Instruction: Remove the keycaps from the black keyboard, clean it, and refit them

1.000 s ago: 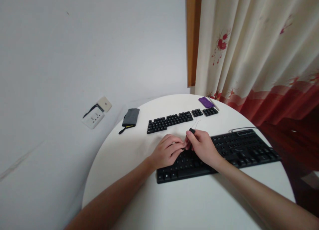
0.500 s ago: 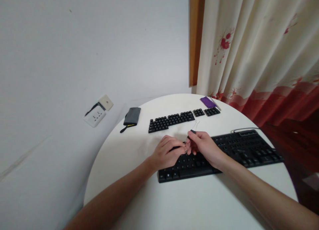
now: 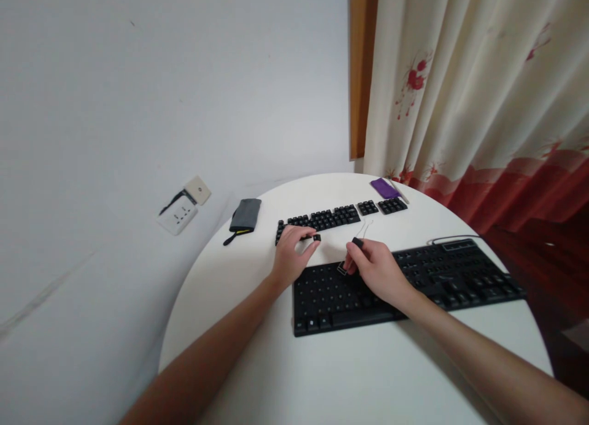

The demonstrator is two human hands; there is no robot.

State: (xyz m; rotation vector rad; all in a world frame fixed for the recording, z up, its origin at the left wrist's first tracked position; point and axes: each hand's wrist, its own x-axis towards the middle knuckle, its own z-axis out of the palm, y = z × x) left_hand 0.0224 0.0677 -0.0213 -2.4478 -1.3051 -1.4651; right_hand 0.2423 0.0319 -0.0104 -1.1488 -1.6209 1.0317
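Note:
My left hand [image 3: 294,253] is at the front edge of the rows of loose black keycaps [image 3: 335,218]. Between its thumb and index fingertip is a small black keycap [image 3: 317,237]. In my right hand [image 3: 377,267] is a wire keycap puller [image 3: 358,242], gripped by its dark middle. Thin wire prongs stick out from both ends of it, away from me and down toward the keyboard. Beneath that hand lies a black keyboard [image 3: 350,319], its left part showing bare key posts and its bottom row still capped.
A grey pouch [image 3: 245,215] with a black loop lies at the table's far left. At the far right rests a purple cloth [image 3: 384,188]. The keyboard's cable [image 3: 453,237] curls behind it. A wall and a curtain [image 3: 437,106] border the round white table [image 3: 239,363].
My left hand has moved away from the puller, forward and left to the loose keycaps, carrying a keycap. My right hand has stayed nearly in place with the puller.

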